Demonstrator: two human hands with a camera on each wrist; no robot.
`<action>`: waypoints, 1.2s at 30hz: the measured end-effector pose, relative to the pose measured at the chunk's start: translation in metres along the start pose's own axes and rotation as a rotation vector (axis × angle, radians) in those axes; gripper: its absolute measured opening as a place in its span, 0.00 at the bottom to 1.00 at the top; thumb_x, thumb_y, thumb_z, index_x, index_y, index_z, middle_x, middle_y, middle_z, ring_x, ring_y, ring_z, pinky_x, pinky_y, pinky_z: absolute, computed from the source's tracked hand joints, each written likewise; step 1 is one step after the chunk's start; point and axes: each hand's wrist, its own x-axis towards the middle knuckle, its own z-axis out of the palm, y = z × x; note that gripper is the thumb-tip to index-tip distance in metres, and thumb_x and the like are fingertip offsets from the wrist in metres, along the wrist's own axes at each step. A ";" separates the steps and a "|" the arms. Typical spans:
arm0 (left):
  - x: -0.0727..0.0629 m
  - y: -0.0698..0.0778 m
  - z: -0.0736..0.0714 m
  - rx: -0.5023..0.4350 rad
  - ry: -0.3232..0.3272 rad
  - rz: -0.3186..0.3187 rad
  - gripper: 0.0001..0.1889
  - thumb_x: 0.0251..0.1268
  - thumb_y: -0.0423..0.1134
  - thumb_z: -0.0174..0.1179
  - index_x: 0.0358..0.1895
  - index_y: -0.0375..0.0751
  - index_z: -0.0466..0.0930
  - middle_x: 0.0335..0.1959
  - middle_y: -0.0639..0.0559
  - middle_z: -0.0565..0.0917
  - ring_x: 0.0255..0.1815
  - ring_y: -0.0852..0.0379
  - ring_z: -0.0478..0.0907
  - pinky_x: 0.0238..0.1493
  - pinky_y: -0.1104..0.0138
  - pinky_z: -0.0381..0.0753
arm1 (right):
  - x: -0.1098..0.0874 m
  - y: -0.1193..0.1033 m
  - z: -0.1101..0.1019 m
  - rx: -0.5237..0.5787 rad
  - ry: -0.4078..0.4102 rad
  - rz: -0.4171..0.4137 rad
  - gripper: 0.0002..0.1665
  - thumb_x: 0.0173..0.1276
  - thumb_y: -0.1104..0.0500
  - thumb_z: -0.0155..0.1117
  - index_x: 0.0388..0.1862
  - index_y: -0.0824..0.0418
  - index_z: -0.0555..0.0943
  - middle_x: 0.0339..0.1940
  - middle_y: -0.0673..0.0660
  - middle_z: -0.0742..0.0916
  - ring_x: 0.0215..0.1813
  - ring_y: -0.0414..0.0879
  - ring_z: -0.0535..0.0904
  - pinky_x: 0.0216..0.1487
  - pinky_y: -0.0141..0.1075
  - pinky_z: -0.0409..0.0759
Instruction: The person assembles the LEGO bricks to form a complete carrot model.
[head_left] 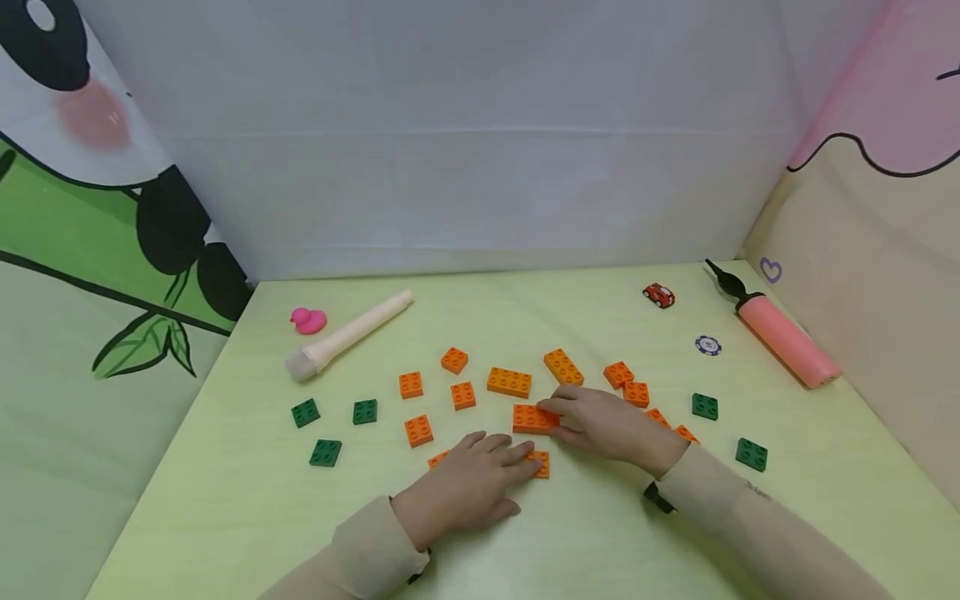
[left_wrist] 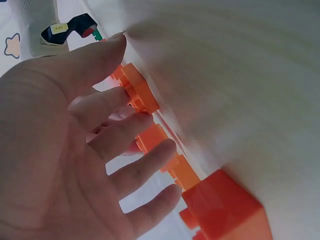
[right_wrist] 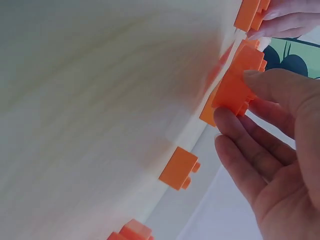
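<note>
My right hand [head_left: 611,423] pinches the end of a long orange building brick [head_left: 531,418] between thumb and fingers; in the right wrist view the thumb lies on the side of this brick [right_wrist: 235,82]. Closer to me, my left hand [head_left: 472,479] stretches over the table with its fingers spread. Its fingers partly cover a small orange brick [head_left: 542,465], and whether they touch it I cannot tell. Another small orange brick [head_left: 437,459] is half hidden behind that hand. Just beyond lie two more long orange bricks, one level [head_left: 509,382] and one slanted [head_left: 563,367].
Several small orange bricks [head_left: 418,430] lie around, with green bricks at left [head_left: 326,452] and right [head_left: 752,454]. Farther back are a pink duck [head_left: 309,321], a pale tube [head_left: 352,335], a red toy car [head_left: 658,295], a chip [head_left: 707,345] and a pink pump [head_left: 787,337].
</note>
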 end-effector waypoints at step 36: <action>-0.003 -0.017 -0.011 -0.214 0.235 -0.125 0.19 0.71 0.46 0.62 0.59 0.41 0.81 0.49 0.51 0.86 0.49 0.55 0.83 0.53 0.63 0.82 | -0.023 -0.023 0.002 0.043 0.009 -0.088 0.22 0.71 0.53 0.67 0.61 0.55 0.82 0.54 0.48 0.83 0.51 0.41 0.81 0.53 0.36 0.82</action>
